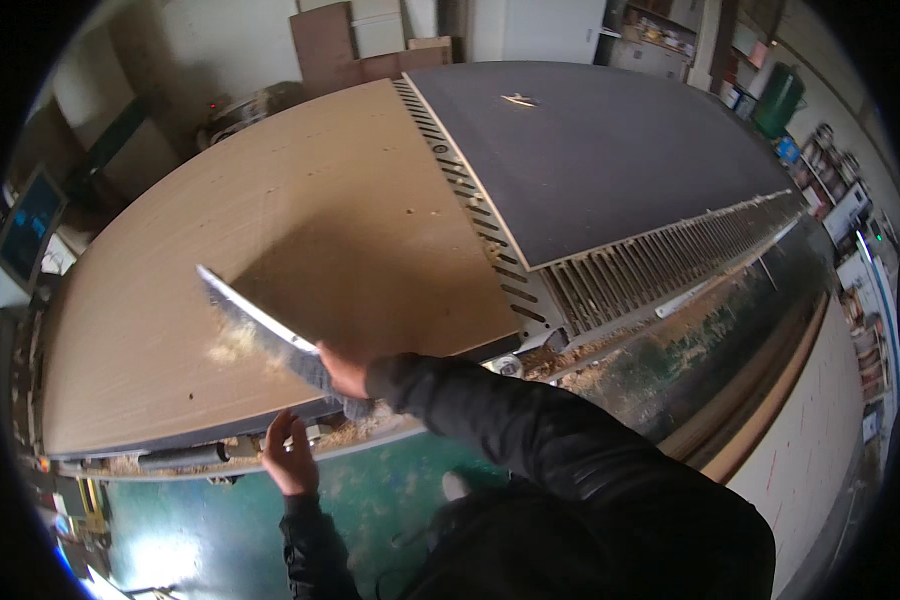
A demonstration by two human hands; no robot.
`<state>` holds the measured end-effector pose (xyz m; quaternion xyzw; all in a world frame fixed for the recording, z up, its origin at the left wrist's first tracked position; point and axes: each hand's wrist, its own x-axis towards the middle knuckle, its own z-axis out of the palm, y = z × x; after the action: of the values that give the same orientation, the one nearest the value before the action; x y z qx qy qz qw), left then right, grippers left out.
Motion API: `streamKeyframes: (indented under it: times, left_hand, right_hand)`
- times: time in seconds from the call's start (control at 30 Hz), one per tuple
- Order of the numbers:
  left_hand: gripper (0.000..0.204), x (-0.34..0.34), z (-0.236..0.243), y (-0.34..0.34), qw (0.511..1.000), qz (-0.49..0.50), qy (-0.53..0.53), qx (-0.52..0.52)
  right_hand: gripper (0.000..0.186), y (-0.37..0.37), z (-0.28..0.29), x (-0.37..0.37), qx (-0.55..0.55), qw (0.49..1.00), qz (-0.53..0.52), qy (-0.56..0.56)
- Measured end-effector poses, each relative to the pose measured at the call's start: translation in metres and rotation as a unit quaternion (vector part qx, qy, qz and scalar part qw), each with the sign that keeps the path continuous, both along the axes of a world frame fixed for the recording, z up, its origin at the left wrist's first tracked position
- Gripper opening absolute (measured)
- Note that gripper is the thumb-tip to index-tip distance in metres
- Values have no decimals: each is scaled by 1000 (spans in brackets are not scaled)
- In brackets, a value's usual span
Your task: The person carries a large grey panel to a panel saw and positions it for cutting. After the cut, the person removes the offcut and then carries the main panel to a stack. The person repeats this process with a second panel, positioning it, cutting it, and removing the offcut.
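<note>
My right hand (pixel 344 370) is closed around one end of a long brush (pixel 260 317) with a thin white back and dark grey bristles. The brush slants over the near part of a tan board (pixel 170 250), and a blurred puff of pale sawdust (pixel 235 343) shows beside its bristles. Below the board's near edge, my left hand (pixel 290 455) is raised with fingers loosely bent and apart, holding nothing. It touches neither the brush nor, as far as I can see, the board.
A dark grey panel (pixel 610 150) lies at the far right, with a small pale scrap (pixel 518 100) on it. A slotted metal strip (pixel 470 200) separates it from the tan board. Sawdust litters the slatted grate (pixel 660 262). Long boards (pixel 800 430) lean at the right; the floor (pixel 400 475) is green.
</note>
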<state>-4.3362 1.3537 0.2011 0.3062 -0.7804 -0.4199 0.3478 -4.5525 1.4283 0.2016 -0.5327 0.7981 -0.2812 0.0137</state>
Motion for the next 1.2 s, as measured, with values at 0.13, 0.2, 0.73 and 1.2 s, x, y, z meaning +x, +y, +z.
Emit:
streamKeyframes:
  times: [0.13,0.2,0.73,1.2]
  left_hand:
    - [24,34,-29,-4,999,18,-31,4]
    - [23,52,-46,-5,998,29,-58,1]
    - [23,153,-48,35,976,213,-31,18]
    - [21,412,-131,40,880,466,46,84]
  right_hand:
    - [15,38,-28,-83,68,997,-20,-27]
    - [15,99,-39,-143,65,994,-86,22]
    - [36,33,17,-247,179,962,-200,54]
    - [27,-125,24,128,171,939,295,29]
